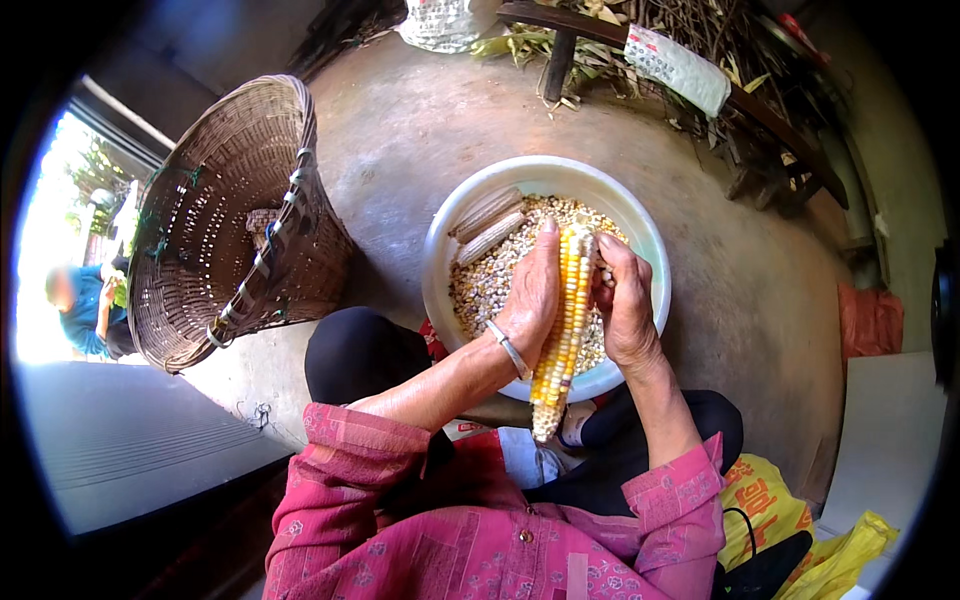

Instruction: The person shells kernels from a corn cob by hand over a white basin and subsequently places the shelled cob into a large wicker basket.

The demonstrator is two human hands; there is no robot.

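Between my hands, over a round white plastic basin [658, 247], a tilted ear of dried corn [568, 322] shows yellow and pale kernels, with its bare tip pointing back towards me. My left hand [531, 292] grips it along its left side, thumb near the far end. On the right side, the thumb and curled fingers of my right hand [628, 296] press against the far end, with some loose kernels at the fingers. Loose corn kernels [487, 292] cover the basin's bottom. Two stripped corncobs [491, 238] lie on them at the left wall.
A tall wicker basket [225, 150] with a corncob [262, 220] inside leans at the left. A wooden bench [787, 139] stands before piled sticks [720, 37]. Yellow plastic bags [765, 495] lie at my right. Outside the doorway a person [86, 307] sits at far left.
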